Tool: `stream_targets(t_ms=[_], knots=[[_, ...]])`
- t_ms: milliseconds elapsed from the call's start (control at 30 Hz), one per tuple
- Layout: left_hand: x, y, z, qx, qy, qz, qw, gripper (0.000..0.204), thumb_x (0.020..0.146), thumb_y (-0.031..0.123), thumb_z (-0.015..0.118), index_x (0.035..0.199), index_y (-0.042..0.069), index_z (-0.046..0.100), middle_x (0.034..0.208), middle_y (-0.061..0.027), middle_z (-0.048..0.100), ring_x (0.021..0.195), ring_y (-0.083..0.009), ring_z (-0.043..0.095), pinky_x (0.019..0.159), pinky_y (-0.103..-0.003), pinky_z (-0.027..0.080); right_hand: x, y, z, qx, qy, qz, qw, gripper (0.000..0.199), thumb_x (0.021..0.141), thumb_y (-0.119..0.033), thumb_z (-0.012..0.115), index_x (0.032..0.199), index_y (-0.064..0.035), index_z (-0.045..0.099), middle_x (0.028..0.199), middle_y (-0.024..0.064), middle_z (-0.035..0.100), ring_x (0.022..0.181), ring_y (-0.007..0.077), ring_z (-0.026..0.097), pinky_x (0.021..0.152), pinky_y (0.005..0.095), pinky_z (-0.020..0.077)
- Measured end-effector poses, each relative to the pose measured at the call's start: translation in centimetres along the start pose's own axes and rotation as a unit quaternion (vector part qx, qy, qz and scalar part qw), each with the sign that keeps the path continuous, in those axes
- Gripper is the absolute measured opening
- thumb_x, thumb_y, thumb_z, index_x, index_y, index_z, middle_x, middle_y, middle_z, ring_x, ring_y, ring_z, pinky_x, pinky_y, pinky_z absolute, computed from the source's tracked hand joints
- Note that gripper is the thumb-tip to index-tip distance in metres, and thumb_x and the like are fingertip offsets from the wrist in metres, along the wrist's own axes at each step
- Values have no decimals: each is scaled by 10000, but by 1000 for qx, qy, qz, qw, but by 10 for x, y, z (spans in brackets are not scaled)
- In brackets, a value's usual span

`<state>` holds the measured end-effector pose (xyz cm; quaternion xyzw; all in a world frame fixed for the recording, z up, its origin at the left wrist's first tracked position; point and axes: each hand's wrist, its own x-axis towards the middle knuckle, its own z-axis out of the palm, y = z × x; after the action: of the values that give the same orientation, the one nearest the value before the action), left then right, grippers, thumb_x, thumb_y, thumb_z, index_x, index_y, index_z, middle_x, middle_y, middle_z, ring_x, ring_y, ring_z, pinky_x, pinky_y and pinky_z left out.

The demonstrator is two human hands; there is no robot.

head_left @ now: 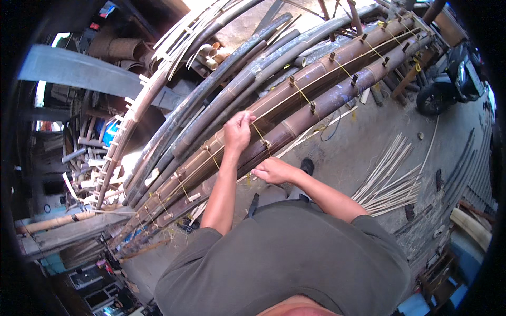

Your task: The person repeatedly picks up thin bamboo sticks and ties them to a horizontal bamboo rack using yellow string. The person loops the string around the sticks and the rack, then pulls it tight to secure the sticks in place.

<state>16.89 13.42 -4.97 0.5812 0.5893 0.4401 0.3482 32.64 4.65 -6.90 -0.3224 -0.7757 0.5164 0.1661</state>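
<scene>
Two long brown bamboo poles [295, 125] run side by side in front of me, from lower left to upper right. Short wooden pegs [312, 107] stick out of them, and thin yellow cords [300, 90] cross from one pole to the other. A thin pale bamboo strip [274, 107] lies along the far pole. My left hand [238, 130] is closed in a fist over the far pole, beside a crossing cord. My right hand [273, 171] is closed just on the near side of the near pole. What either hand grips is too small to make out.
More dark bamboo poles [232, 87] lie beyond the pegged pair. A bundle of pale split strips [387, 179] is spread on the floor at right, with a parked motorbike [448, 87] farther back. At left stands a curved pegged pole [129, 118].
</scene>
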Motion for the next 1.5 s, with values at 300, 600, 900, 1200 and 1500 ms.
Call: stream_targets(t_ms=[300, 600, 900, 1200, 1500], knots=[[112, -87, -10, 288, 41, -58, 955, 328, 906, 254, 460, 885, 25, 694, 919, -222, 683, 927, -414, 641, 834, -491, 484, -11, 2, 31, -238, 119, -32, 963, 216, 814, -236, 596, 759, -32, 641, 721, 168, 628, 728, 362, 634, 739, 466, 503], [-27, -40, -176, 318, -34, -50, 946, 289, 912, 227, 489, 919, 12, 681, 951, -253, 660, 923, -400, 645, 811, -465, 494, -12, -70, 171, -413, 97, 206, 882, 551, 853, -289, 591, 1303, 17, 505, 1274, 236, 540, 1243, 321, 493, 1119, 440, 266], [-111, -74, -158, 316, -57, -26, 947, 278, 857, 243, 648, 1086, 89, 615, 1005, -168, 685, 962, -369, 641, 825, -469, 490, 73, -66, 170, 723, 465, 61, 508, 197, 968, -256, 499, 882, -118, 611, 804, 10, 617, 757, 106, 571, 736, 307, 472], [-102, -81, -164, 287, -42, -20, 957, 268, 955, 343, 490, 1117, 196, 645, 1103, -205, 644, 1054, -401, 595, 880, -495, 461, 201, -144, 61, -296, 142, 162, 931, 762, 941, -659, 278, 1063, -40, 706, 1055, 236, 668, 1006, 357, 642, 950, 506, 427], [-105, -85, -157, 291, 5, -85, 953, 358, 962, 416, 448, 1009, 135, 664, 907, -187, 669, 883, -397, 641, 747, -497, 474, 61, -146, 75, 114, -128, -203, 964, 408, 978, -321, 491, 762, 11, 589, 676, 169, 605, 601, 226, 562, 631, 393, 468]])
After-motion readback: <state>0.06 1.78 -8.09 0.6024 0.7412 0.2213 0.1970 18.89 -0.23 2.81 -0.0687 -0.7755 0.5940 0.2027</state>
